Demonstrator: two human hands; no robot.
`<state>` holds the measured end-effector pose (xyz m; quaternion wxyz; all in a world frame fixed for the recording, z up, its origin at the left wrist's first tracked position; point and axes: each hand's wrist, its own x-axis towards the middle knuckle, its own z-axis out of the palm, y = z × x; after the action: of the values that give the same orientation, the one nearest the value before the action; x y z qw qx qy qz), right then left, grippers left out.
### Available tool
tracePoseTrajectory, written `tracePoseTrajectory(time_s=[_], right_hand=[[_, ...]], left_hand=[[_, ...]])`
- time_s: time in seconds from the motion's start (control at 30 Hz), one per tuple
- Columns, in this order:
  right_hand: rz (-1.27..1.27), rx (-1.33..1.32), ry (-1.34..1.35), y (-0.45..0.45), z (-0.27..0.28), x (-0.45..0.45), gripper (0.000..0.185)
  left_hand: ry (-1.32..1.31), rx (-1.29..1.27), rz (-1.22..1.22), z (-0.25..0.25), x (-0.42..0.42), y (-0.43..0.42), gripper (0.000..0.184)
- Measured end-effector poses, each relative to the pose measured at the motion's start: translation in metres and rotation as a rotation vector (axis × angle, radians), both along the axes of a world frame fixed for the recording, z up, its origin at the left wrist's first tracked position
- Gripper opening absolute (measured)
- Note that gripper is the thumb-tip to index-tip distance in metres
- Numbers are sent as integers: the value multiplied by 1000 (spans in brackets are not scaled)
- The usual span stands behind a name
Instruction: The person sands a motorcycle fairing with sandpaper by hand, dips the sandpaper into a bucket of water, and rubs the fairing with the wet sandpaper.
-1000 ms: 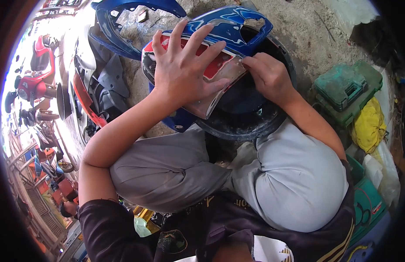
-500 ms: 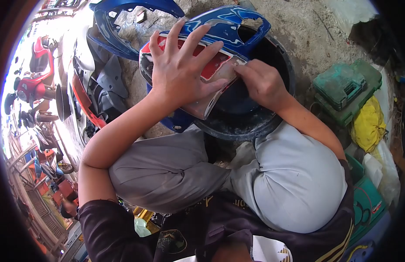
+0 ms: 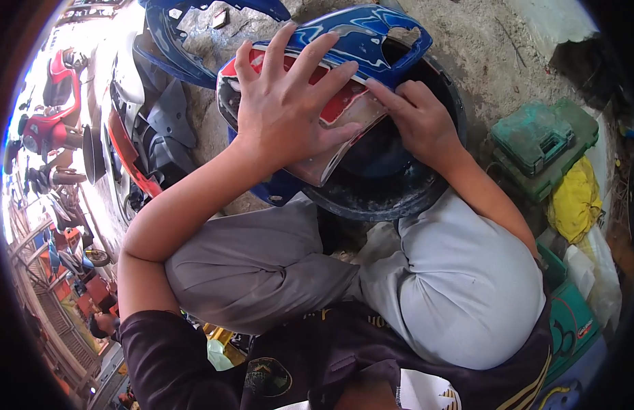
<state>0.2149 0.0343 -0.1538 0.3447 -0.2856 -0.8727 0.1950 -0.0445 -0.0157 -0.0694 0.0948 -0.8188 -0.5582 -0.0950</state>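
A person's left hand (image 3: 283, 109) spreads wide across a red-and-gray panel (image 3: 344, 104) partly over a black basin (image 3: 385, 205), beside a blue panel (image 3: 354, 41); the right hand (image 3: 420, 123), index finger extended, meets its edge, whether pinching anything cannot be told.

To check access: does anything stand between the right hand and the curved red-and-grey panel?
Nothing visible does: the right hand is at the edge of the panel, near the spread left hand. Anything thin underneath would be hidden.
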Motion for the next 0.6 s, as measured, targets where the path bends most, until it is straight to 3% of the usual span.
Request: tracePoseTrajectory(time_s=[0.6], right_hand=[[38, -3, -90, 2, -10, 9, 59]], left_hand=[[14, 7, 6, 3, 3, 0, 80]])
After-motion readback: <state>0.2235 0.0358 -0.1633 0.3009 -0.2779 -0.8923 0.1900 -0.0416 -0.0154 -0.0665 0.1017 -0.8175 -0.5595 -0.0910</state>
